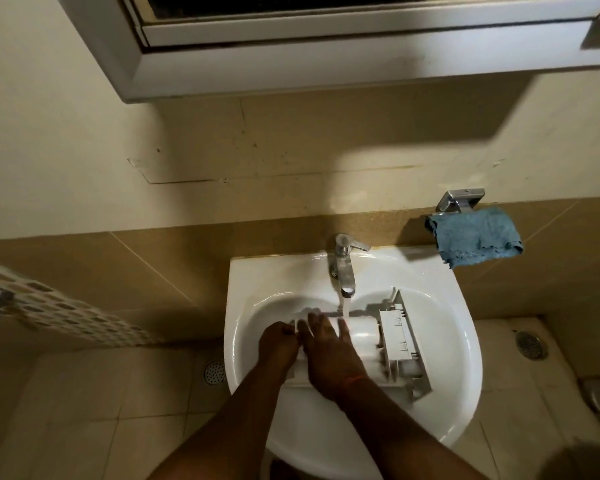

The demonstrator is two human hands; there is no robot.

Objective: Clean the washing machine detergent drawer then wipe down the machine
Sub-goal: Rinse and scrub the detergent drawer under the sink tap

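Here the detergent drawer (378, 344) lies across the bowl of the sink (444, 306), its front panel toward the right rim, water from the tap (343, 261) running onto it. The left hand (278, 344) is curled around the drawer's left end; the right hand (326, 355) lies flat on top, fingers spread and straight, pressing rather than gripping. I'd judge the drawer light, stiff plastic — wet now, so slippery — best held by its side walls or front panel, not the thin inner dividers. The glazed bowl gives little purchase. A blue cloth (475, 237) hangs off a metal holder on the tiled wall beyond the sink's back right corner — handy for wiping later.
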